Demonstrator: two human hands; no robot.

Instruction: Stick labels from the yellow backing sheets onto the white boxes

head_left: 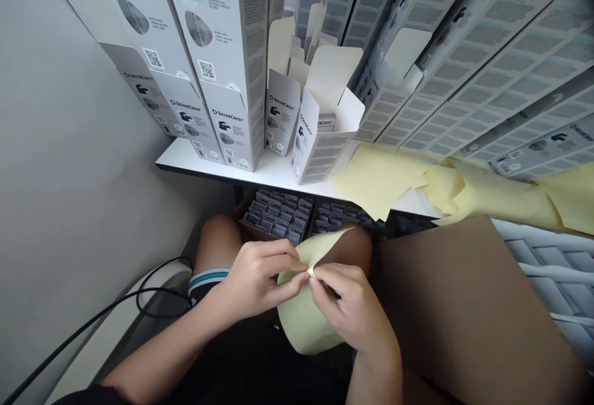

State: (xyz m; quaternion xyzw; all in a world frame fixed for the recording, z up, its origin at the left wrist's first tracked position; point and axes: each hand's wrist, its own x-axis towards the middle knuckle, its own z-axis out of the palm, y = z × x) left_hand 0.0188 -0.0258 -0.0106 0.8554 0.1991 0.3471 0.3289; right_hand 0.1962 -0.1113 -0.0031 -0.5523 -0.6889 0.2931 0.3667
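Note:
Over my lap I hold a pale yellow sheet of paper [304, 318]. My left hand [257, 278] pinches its upper fold between thumb and fingers. My right hand [355, 312] pinches the same fold from the other side, fingertips almost touching the left ones. The sheet curls down between both hands. Part of the sheet is hidden behind my right hand.
A white table [273, 173] stands ahead with grey product boxes [223, 52], some open-topped [320, 126]. More yellow sheets [464, 191] lie on its right part. Trays of small packs [278, 213] sit under the table. A brown cardboard panel [464, 306] leans at right, a black cable [116, 306] at left.

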